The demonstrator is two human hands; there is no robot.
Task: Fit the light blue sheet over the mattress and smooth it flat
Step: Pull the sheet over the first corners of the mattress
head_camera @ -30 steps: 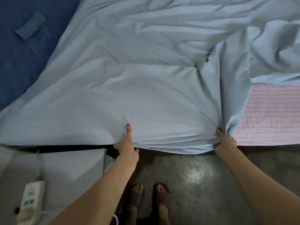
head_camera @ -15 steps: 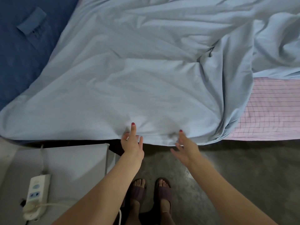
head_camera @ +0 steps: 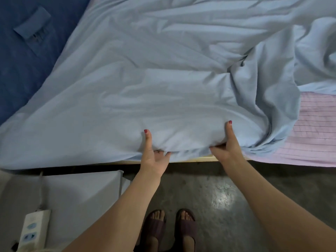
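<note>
The light blue sheet lies wrinkled over most of the mattress, bunched in thick folds at the right. The pink lined mattress shows bare at the right. My left hand grips the sheet's near edge, thumb on top and fingers tucked under it. About a forearm's length to the right, my right hand grips the same edge the same way. The edge between my hands is lifted, and a pale wooden bed frame strip shows beneath it.
A dark blue wall with a blue socket box stands at the far left. A white bedside surface with a power strip sits at the lower left. My feet in purple slippers stand on the grey concrete floor.
My right hand let go of the bunched fold at the right, moved left, and now grips the sheet's edge nearer my left hand. The edge is raised, baring the wooden frame.
</note>
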